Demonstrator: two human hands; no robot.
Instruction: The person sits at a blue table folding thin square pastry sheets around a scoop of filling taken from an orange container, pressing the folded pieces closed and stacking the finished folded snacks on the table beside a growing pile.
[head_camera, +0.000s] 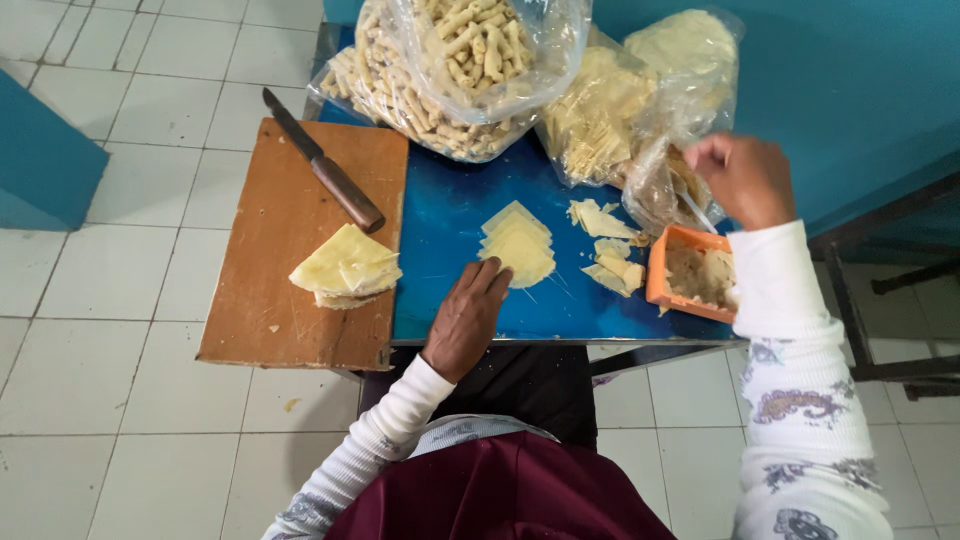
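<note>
2 hands work over a small blue bench (450, 215) that stands on a white tiled floor (120, 400) against a blue wall (830, 80). Largest on the bench are the clear plastic bags at its far edge: 1 big bag of pale rolled sticks (440, 70), and beside it 2 smaller bags of thin yellow dough pieces (640, 100). A brown wooden cutting board (270, 310) covers the bench's left end and hangs a little past it. On the board lies a loose heap of pale yellow dough sheets (345, 268), folded over each other, and at the board's far corner rests a knife (320, 165) with a dark blade and a brown handle, well apart from both hands.

Next in size is the stack of dough wrappers (518, 245) in the middle of the blue top: thin, pale yellow, squarish sheets fanned out so that their pointed corners step away from the person. The left hand (468, 318) lies flat and unclenched, its fingertips (492, 275) pressing the near edge of this stack. To the right sit a few torn scraps of dough (610, 250), and just beside them a small orange tub (690, 275) of pale crumbly filling at the bench's right edge.

The right hand (745, 180) is raised above the tub, clenched around a thin pale utensil (697, 212) whose tip points down toward the filling.
</note>
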